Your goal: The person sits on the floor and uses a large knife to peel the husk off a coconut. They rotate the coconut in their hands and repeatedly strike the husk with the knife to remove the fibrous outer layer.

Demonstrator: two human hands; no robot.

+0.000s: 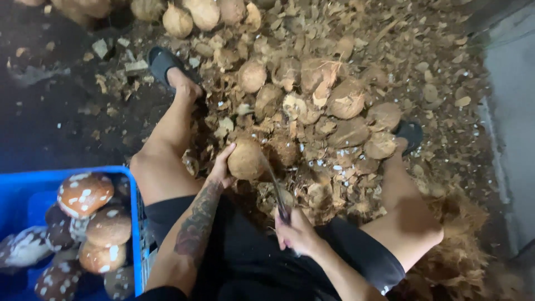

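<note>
My left hand grips a round brown coconut, held between my knees above the husk litter. My right hand is closed around the handle of a long dark knife; its blade angles up and touches the coconut's right side. I sit with legs spread, wearing black shorts and dark sandals.
A heap of unpeeled coconuts and husk chips covers the ground ahead. At lower left a blue crate holds several peeled, brown-and-white coconuts. More coconuts lie at the top. A grey wall runs along the right.
</note>
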